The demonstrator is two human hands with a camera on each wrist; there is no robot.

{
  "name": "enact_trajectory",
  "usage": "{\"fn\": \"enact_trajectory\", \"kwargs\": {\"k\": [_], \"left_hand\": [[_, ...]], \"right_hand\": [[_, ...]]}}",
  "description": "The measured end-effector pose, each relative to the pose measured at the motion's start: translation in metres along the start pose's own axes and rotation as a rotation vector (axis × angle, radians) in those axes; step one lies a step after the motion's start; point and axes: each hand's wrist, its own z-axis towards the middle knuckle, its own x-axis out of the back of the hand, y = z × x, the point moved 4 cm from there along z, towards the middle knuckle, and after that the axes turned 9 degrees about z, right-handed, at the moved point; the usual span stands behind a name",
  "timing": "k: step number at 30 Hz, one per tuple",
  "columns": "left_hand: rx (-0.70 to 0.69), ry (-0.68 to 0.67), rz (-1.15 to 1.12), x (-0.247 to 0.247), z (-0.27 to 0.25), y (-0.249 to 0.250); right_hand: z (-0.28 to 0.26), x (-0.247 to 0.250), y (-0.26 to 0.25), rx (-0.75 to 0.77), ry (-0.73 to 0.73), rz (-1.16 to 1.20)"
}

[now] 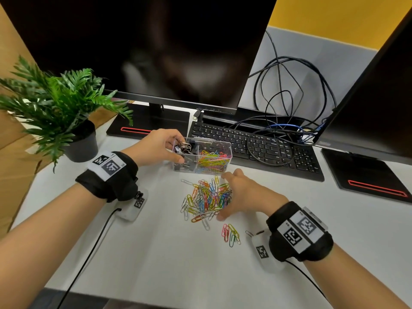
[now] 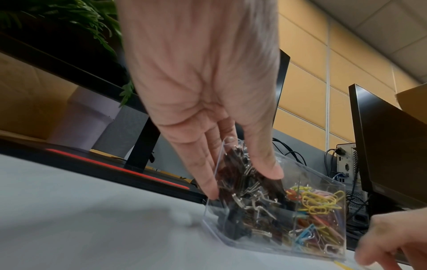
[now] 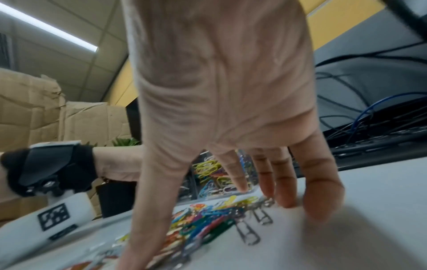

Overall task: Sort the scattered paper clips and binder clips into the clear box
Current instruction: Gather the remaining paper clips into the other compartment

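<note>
With your left hand (image 1: pixel 156 148) gripping the box (image 1: pixel 230 156) and right hand (image 1: pixel 245 195) spread flat, a hasty sweep could scatter paper clips (image 1: pixel 205 199) toward the tabletop's (image 1: pixel 156 253) front edge
</note>
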Motion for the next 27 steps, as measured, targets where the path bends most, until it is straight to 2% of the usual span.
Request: {"fn": "enact_trajectory", "kwargs": {"k": [10, 17, 22, 27], "left_hand": [[0.005, -0.004, -0.005, 0.000, 0.000, -0.001], [0.009, -0.002, -0.011, 0.002, -0.003, 0.001], [0.014, -0.006, -0.029, 0.001, -0.003, 0.002], [0.015, -0.013, -0.046, 0.001, -0.004, 0.003]], "right_hand": [[0.016, 0.011, -0.015, 0.102, 0.097, 0.051], [0.021, 0.013, -0.008, 0.087, 0.089, 0.148], [0.021, 0.018, -0.003, 0.067, 0.093, 0.319], [0.018, 0.043, -0.002, 0.091, 0.167, 0.445]]}}
